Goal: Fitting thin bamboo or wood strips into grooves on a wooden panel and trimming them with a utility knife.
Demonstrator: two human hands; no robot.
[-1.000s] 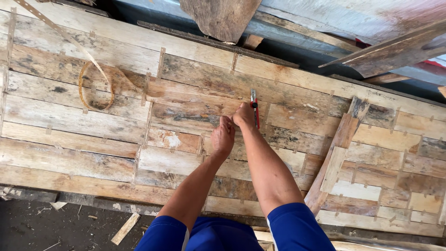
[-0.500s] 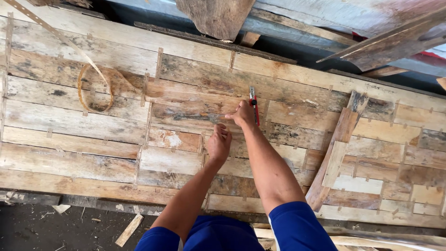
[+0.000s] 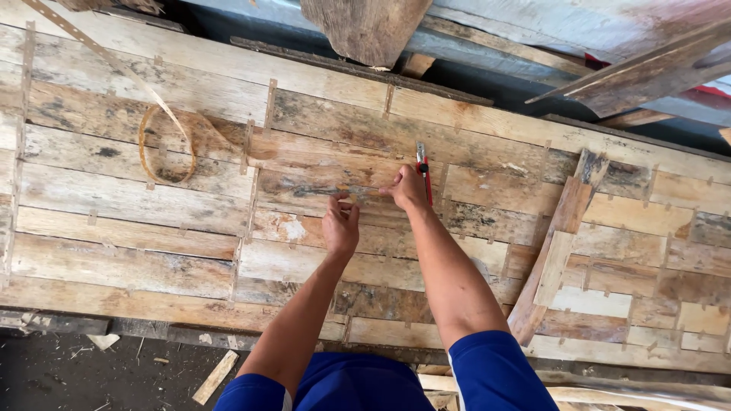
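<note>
From the head camera, the right hand is closing around a red-handled tool pointing toward twelve o'clock, seemingly steadying it on the weathered plank wall; the left hand, at seven o'clock of it, is pinching a thin strip, fingers together, apparently holding it flat; a curled band is hanging toward nine o'clock.

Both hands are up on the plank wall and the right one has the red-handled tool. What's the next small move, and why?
Probably bring the red-handled tool down to the thin strip stretched between the hands. The left hand pinches one end and the right hand holds the other end against the plank wall, so the strip looks positioned and taut, while the tool points up and away from it.
</note>
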